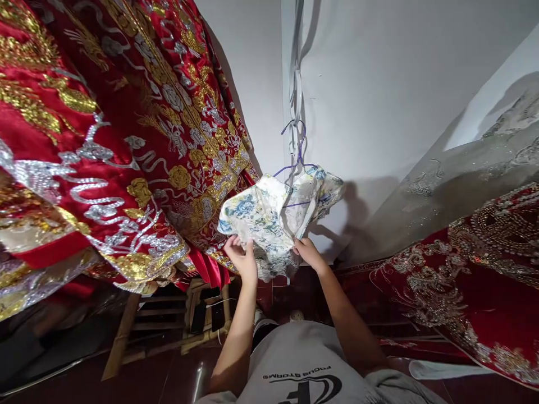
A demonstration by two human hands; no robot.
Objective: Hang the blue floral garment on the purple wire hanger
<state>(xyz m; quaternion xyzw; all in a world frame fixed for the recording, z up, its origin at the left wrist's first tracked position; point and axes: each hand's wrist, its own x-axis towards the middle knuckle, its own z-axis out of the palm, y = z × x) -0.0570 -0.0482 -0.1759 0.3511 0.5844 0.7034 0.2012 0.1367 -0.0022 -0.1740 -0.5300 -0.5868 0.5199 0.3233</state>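
A short white blouse [256,216] with blue and yellow flowers hangs on a thin purple hanger [300,154] in front of me. Its front is partly parted, so the hanger's lower bar shows inside the neckline. My left hand [243,259] is at the blouse's lower left edge, fingers bent against the fabric and thumb upright. At the lower front opening, my right hand [309,253] pinches the blouse's edge between thumb and fingers. The hem below the hands looks gathered.
Red gowns with gold and silver embroidery [177,129] hang close on the left. A beaded red gown [455,286] spreads at the right. A grey strap [298,84] holds the hanger against the white wall [379,84]. A bamboo chair [206,314] with dark phone-like objects stands below.
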